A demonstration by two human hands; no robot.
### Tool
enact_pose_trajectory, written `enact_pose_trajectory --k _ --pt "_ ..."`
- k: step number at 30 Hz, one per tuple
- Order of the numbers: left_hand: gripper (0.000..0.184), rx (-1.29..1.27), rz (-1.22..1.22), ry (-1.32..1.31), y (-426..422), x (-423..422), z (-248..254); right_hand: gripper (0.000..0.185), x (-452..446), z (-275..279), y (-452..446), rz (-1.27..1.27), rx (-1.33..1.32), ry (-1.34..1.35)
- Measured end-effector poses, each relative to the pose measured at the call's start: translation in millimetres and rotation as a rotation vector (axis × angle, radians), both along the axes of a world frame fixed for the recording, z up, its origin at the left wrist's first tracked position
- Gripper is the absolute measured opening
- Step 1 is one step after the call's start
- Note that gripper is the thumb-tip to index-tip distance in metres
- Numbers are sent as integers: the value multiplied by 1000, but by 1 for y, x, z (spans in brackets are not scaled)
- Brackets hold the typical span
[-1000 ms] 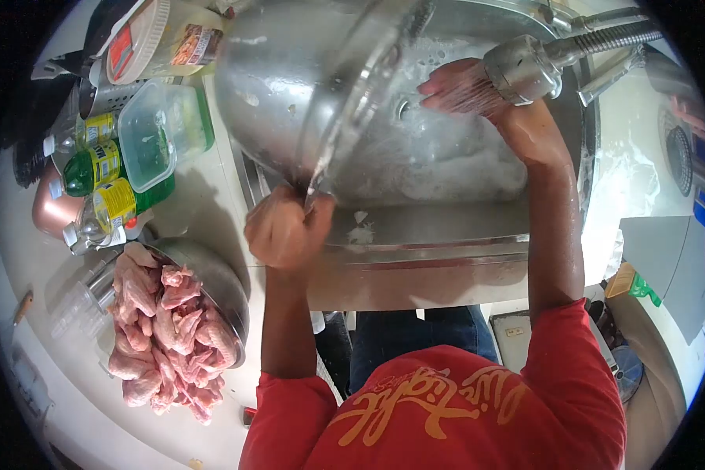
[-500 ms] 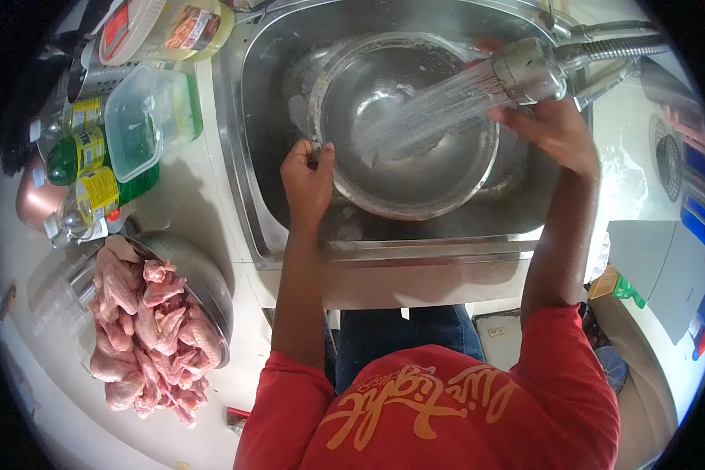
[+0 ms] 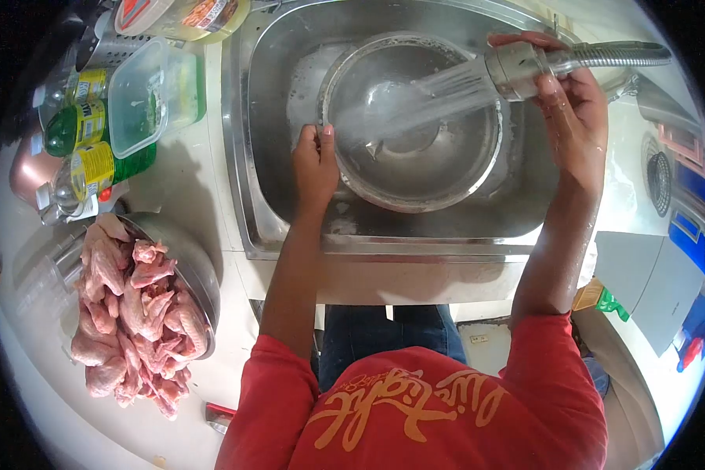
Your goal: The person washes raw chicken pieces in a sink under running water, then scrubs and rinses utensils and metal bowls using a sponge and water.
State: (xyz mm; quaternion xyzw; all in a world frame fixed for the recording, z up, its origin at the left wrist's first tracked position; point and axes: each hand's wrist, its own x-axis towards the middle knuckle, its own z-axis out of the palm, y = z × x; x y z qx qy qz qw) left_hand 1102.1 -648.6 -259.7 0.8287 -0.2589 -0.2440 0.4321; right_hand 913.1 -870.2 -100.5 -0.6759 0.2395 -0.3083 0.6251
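A round metal bowl rests upright inside the steel sink. My left hand grips the bowl's left rim between thumb and fingers. At the upper right, my right hand is closed around the head of the metal faucet, partly hidden behind it. Water sprays from the faucet leftward into the bowl, and a little water lies at its bottom.
On the left counter, raw chicken pieces heap over a metal bowl. Above them stand plastic bottles, a clear plastic container and a lidded tub. A dark round strainer is at the right.
The bowl, earlier raised and tilted at the left, has come down upright into the sink. My right hand, earlier open under the water, has moved up and taken hold of the faucet head.
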Motion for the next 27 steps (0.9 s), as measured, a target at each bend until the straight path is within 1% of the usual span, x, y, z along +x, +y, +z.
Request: enact_pose_trajectory --k 2,5,8,9,12,13,14,16,18,20,22,23,24,26,27 --pt "32 -18 -3 -17 -2 0 -2 37 -5 -4 -5 -15 9 30" --pt "32 -46 -5 -30 -2 -1 -6 41 11 -13 -10 -190 -118 144" --pt "32 -82 3 -34 1 -4 -10 43 14 -13 -12 -271 -134 346" --pt "32 -100 7 -37 -1 -3 -11 42 8 -9 -8 -236 -147 268" --pt "33 -42 15 -29 -4 -4 -2 46 14 2 15 -227 -4 31" --pt "33 -27 2 -30 -2 -3 -5 43 12 -11 7 -184 19 -44" --pt "33 -13 -12 -28 1 1 -12 41 8 -39 -7 -142 40 -116" --pt "33 -21 -15 -17 1 0 -17 39 -9 -95 -3 -122 18 32" --pt "33 -60 6 -3 0 0 -17 44 6 -149 30 -140 -146 134" --pt "32 -24 -36 -26 2 3 -17 55 55 -143 71 29 69 304" --pt "29 1 -57 -1 2 2 -17 61 79 -160 95 203 257 476" --pt "27 8 -56 32 2 1 -14 59 88 -176 101 212 229 448" --pt "25 13 -52 62 1 1 -14 57 99 -179 106 221 201 421" --pt "22 22 -49 -27 2 3 -18 56 108 -183 117 239 388 530" --pt "21 33 -55 -68 5 4 -22 56 103 -184 124 277 329 509"
